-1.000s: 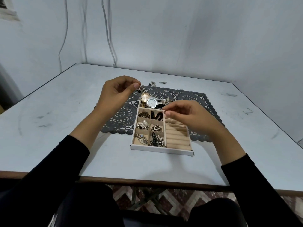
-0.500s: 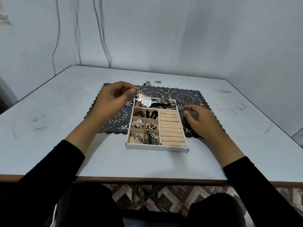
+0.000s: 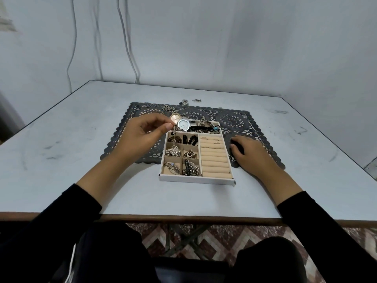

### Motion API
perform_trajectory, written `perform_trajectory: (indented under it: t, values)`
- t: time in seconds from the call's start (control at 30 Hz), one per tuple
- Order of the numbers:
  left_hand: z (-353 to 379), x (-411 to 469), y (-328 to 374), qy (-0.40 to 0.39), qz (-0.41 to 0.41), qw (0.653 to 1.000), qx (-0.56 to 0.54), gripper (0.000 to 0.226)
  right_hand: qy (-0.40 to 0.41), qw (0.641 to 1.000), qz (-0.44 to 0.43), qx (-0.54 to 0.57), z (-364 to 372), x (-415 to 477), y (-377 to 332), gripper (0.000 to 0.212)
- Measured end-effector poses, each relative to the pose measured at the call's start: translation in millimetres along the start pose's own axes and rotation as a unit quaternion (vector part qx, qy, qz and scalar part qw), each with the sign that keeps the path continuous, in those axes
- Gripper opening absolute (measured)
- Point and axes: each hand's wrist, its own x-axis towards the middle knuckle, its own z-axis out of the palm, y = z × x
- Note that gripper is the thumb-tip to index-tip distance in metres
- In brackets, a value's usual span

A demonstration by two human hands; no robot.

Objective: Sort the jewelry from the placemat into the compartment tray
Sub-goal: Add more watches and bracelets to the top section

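- The left hand (image 3: 145, 132) pinches a small dangly piece (image 3: 173, 133), maybe an earring, between its thumb and first finger.
- The dangly piece hangs straight down from the fingertips. Its long way runs up and down.
- It hangs over the far-left small box (image 3: 175, 139) of the compartment tray (image 3: 195, 179), near the box's left wall. Its low end looks very close to the dark jewelry already in that box, but whether it touches cannot be told.
- It looks like the next move is to lower the piece a little and let go, so it drops into that box.
- The right hand (image 3: 252, 153) rests on the dark lace placemat (image 3: 232, 119) just beside the tray's right side. Its fingers are loose and hold nothing that shows.
- The left hand is the near one for this drop. The right hand is across the tray, past the ring rolls.
- More small loose pieces (image 3: 168, 108) lie at the far edge of the placemat, beyond the tray and more to the left. A few bits lie just past it on the table (image 3: 81, 139).
- A square-faced watch (image 3: 183, 125) lies in the long far box, just beside the left fingertips.
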Motion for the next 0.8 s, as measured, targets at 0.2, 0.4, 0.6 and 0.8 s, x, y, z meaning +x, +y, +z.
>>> perform_trajectory:
  t: [0.2,0.4,0.6,0.8]
  values:
    - [-2,-14,1,-0.024,-0.002,1.000,0.003,0.011,0.005,1.000,0.012,0.002,2,2,1,0.029]
    - [-7,-25,5,-0.058,-0.016,0.998,0.004,0.009,0.006,1.000,0.009,0.006,1,0,-1,0.028]
    - [-7,-30,4,-0.118,-0.029,0.992,-0.020,0.014,0.005,1.000,0.004,0.008,0,0,-1,0.027]
    - [-4,-34,-1,-0.138,-0.020,0.990,-0.034,0.006,0.001,1.000,0.001,0.006,1,1,1,0.028]
